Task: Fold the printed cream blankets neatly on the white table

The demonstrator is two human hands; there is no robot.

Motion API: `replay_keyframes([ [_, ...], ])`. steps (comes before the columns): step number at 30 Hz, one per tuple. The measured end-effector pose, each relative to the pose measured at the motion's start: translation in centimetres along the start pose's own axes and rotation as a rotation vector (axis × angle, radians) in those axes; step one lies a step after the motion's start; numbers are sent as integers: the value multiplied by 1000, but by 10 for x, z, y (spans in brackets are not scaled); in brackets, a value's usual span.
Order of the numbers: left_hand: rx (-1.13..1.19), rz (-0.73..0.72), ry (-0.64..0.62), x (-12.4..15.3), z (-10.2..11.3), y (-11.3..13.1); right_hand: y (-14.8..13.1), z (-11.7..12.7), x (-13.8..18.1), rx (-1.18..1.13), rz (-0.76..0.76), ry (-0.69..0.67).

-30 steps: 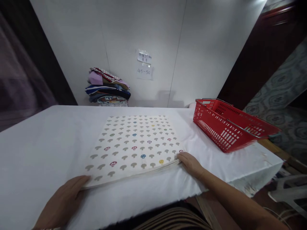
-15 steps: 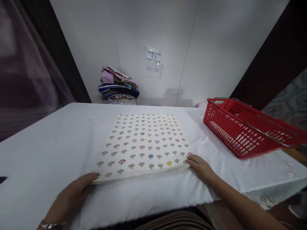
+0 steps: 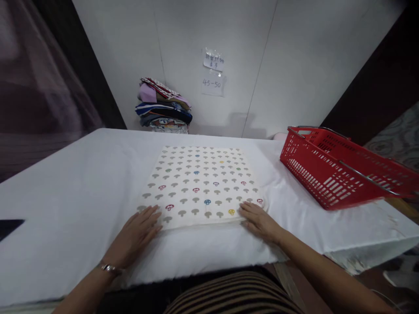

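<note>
A folded cream cloth (image 3: 199, 181) printed with grey and coloured mushrooms lies flat on the white-covered table (image 3: 81, 187) in front of me. My left hand (image 3: 139, 231) rests palm down on its near left corner, fingers stretched out. On the near right part of the cloth lies my right hand (image 3: 258, 220), also flat with its fingers extended. Neither hand grips the fabric. Several layers show along the cloth's near edge.
A red plastic basket (image 3: 310, 170) with metal handles stands at the right side of the table. Behind the far edge is a stack of folded fabrics (image 3: 163, 107) against the wall. Paper signs (image 3: 213, 83) hang above. A dark object (image 3: 9, 227) lies at the left.
Both hands have let go of the cloth's near corners and moved inward, now lying flat on top of it. The camera view has tilted slightly downward.
</note>
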State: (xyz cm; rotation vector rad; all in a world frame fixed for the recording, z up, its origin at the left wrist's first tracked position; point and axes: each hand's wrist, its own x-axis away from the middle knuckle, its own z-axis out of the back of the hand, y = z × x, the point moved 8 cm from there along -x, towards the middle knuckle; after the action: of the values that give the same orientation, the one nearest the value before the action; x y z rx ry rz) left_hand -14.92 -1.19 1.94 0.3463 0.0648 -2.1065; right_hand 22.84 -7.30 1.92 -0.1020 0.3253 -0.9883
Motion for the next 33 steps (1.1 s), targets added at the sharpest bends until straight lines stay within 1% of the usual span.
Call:
replay_keyframes([
  [2,-31,14,-23,-1,-12,-2,-2,-5,2,-9,0,-30],
  [4,-35,23,-43,1,-18,-4,0,-7,5,-36,-16,-45],
  [5,-27,24,-44,2,-18,-4,2,-6,5,-60,-28,-37],
  [7,7,22,-4,-1,-11,4,5,2,3,-112,-58,37],
  [9,74,-12,59,-9,-2,23,4,12,-5,-154,-65,156],
  [11,171,-88,88,-20,4,53,-4,16,-16,-194,-32,232],
  [12,215,-119,83,-26,4,68,-11,16,-23,-218,-4,243],
  [14,281,-163,68,-36,2,96,-27,11,-37,-262,52,223],
  [15,308,-174,51,-40,0,107,-34,7,-44,-274,74,205],
  [17,344,-167,31,-46,-6,120,-49,0,-54,-265,113,165],
  [19,358,-138,24,-50,-11,124,-59,-6,-61,-225,131,121],
  [22,360,-112,9,-53,-17,123,-67,-15,-68,-188,123,56],
  [24,356,-93,-1,-54,-20,121,-67,-17,-70,-197,98,42],
  [27,355,-66,4,-55,-22,120,-63,-20,-72,-240,49,56],
  [30,371,-49,50,-54,-18,123,-59,-22,-72,-257,15,70],
  [33,385,-54,133,-50,-9,129,-59,-24,-71,-240,3,82],
])
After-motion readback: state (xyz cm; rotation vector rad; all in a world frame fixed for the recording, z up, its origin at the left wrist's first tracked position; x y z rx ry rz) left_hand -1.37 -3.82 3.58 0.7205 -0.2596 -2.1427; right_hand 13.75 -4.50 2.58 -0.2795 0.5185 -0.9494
